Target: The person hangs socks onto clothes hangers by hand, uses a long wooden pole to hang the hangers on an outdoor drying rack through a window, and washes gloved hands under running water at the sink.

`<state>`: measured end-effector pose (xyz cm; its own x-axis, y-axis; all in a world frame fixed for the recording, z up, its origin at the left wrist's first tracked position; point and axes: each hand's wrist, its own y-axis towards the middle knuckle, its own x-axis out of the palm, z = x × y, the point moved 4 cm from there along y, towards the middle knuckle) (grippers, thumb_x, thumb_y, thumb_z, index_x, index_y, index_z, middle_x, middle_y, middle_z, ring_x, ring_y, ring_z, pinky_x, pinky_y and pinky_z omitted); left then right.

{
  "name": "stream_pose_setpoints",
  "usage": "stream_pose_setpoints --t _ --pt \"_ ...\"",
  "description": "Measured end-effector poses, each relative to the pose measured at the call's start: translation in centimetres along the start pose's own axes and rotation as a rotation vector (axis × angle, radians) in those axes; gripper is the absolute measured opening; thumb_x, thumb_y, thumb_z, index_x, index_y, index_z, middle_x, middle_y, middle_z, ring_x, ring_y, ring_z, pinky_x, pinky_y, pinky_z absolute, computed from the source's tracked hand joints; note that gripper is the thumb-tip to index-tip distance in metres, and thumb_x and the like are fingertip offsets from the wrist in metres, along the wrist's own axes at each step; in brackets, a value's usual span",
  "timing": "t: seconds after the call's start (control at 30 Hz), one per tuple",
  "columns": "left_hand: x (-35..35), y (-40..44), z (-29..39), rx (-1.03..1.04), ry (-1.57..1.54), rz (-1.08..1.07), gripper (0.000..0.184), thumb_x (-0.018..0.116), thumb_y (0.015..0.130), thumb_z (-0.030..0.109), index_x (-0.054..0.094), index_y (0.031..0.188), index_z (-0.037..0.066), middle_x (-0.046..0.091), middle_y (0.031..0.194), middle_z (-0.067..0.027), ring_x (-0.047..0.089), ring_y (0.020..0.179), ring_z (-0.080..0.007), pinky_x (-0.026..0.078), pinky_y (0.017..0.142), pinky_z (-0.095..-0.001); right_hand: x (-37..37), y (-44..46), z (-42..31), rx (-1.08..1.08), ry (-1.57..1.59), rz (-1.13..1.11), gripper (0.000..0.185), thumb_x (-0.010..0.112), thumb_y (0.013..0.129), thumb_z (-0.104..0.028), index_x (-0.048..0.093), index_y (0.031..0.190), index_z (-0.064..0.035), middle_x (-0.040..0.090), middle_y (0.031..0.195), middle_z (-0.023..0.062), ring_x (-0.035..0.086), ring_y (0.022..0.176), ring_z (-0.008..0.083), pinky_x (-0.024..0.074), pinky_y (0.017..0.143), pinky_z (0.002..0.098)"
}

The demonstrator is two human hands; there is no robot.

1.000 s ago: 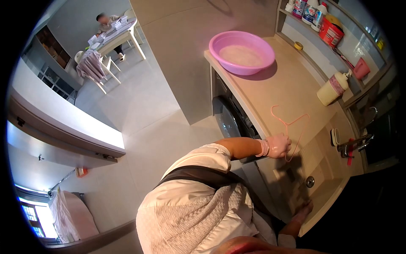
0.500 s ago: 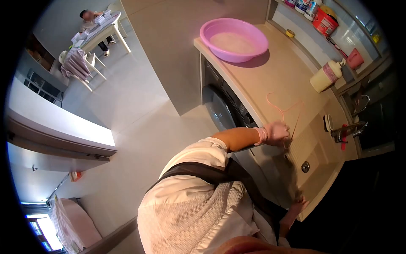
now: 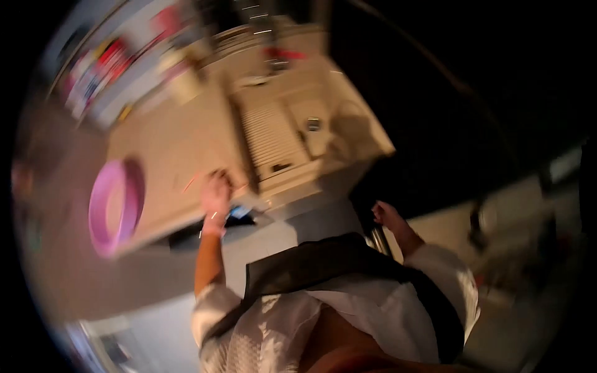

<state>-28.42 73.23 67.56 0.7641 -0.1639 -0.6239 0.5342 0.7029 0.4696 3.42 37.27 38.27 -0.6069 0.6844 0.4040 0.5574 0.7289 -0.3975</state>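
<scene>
My left hand [image 3: 216, 193] is closed on a thin pink clothes hanger [image 3: 191, 182] at the counter's front edge. Only short bits of the hanger show on either side of the hand, and motion blurs them. My right hand [image 3: 385, 214] hangs in front of the sink's right end, its fingers curled in, with nothing visible in them. To the right of my left hand is the sink [image 3: 323, 149] with a ribbed washboard [image 3: 273, 133] and a round drain [image 3: 313, 124].
A pink basin [image 3: 129, 205] stands on the counter [image 3: 168, 146] at the left. Behind are a cream pump bottle [image 3: 180, 78], a faucet [image 3: 273, 59] and a blurred shelf of bottles and packs [image 3: 99, 71]. Below the counter is a dark machine front [image 3: 186, 236]. The right side is dark.
My view has swung to the right and blurred. The hanger, upright before, now sits low at the counter edge in my left hand. My right hand has moved off the sink's edge.
</scene>
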Motion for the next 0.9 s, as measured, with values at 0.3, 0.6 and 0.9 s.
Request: stream_pose_setpoints --t 0.3,0.6,0.9 --pt "7.6 0.3 7.1 0.021 0.464 0.465 0.038 0.049 0.087 0.029 0.058 0.103 -0.004 0.057 0.101 -0.0196 0.057 0.084 -0.0312 0.047 0.074 -0.0396 -24.7 -8.6 4.0 0.009 0.152 0.26 0.03 0.047 0.09 -0.023 0.057 0.074 0.0003 0.05 0.063 0.006 0.041 0.049 0.0124 0.0365 0.044 0.0279" --pt "16.2 -0.3 12.2 -0.117 1.768 -0.028 0.05 0.049 0.082 0.041 0.049 0.118 0.005 0.05 0.109 -0.017 0.049 0.104 -0.0302 0.044 0.084 -0.0432 -46.1 -5.6 9.4 -0.39 0.854 0.147 0.017 0.052 0.085 -0.012 0.058 0.088 0.0039 0.053 0.068 0.0068 0.043 0.049 0.0109 0.0386 0.045 0.0242" --pt "17.6 -4.2 21.6 -0.285 1.115 0.454 0.057 0.054 0.078 0.044 0.044 0.122 0.008 0.046 0.114 -0.0149 0.044 0.108 -0.0336 0.038 0.09 -0.046 -50.7 -5.0 -8.5 -0.48 0.713 0.565 0.049 0.039 0.092 -0.043 0.052 0.107 0.002 0.057 0.101 0.0162 0.056 0.09 0.0262 0.045 0.082 0.0383"
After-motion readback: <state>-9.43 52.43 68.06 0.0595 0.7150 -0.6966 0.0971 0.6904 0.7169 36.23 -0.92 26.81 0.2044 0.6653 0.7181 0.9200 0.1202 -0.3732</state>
